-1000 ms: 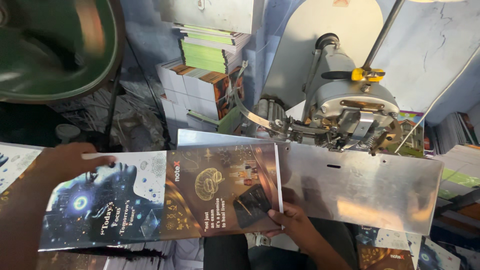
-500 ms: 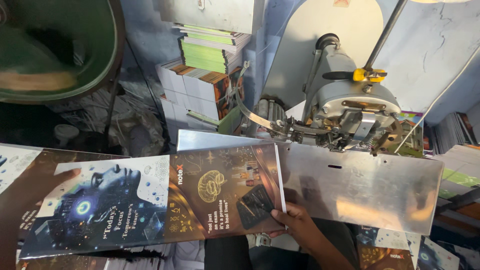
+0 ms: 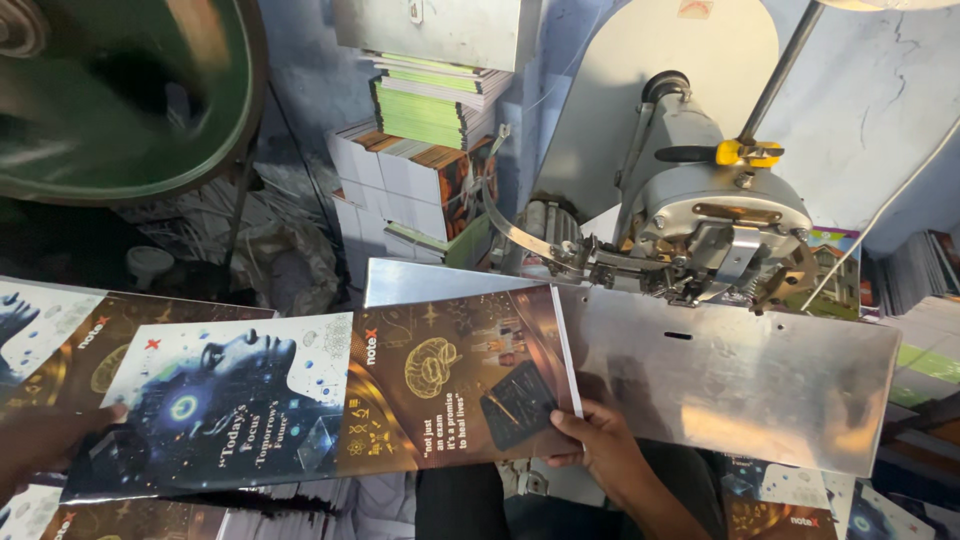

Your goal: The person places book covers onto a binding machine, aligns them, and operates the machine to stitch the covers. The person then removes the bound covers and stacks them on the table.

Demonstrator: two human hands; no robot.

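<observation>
Crowding the back of a cramped blue-walled workshop: stacks of green-edged and white-edged paper booklets (image 3: 425, 150) piling up behind a grey cast-metal stitching machine head (image 3: 715, 225), with a yellow clip (image 3: 748, 152) sitting on its slanting rod. Filling the upper left corner, blurred, a large dark green metal wheel (image 3: 120, 95). Spreading out below the machine head, a shiny bare sheet-metal saddle table (image 3: 740, 375), sloping toward the viewer. Lying opened flat across the left part of that metal, a glossy printed book cover with a brown-gold panel and a dark blue panel showing a face (image 3: 320, 400), its right edge showing thin white pages. Gripping the lower right corner of that cover, the right hand (image 3: 600, 450), thumb pressing on top and fingers curling underneath. Resting on the blue panel's lower left edge, the left hand (image 3: 50, 440), fingertips pressing flat on the print, palm dropping out of view. Lying beneath and to the left, more printed covers of the same design (image 3: 60, 335); showing at the lower right, another such cover (image 3: 800, 505) under the table's edge.
</observation>
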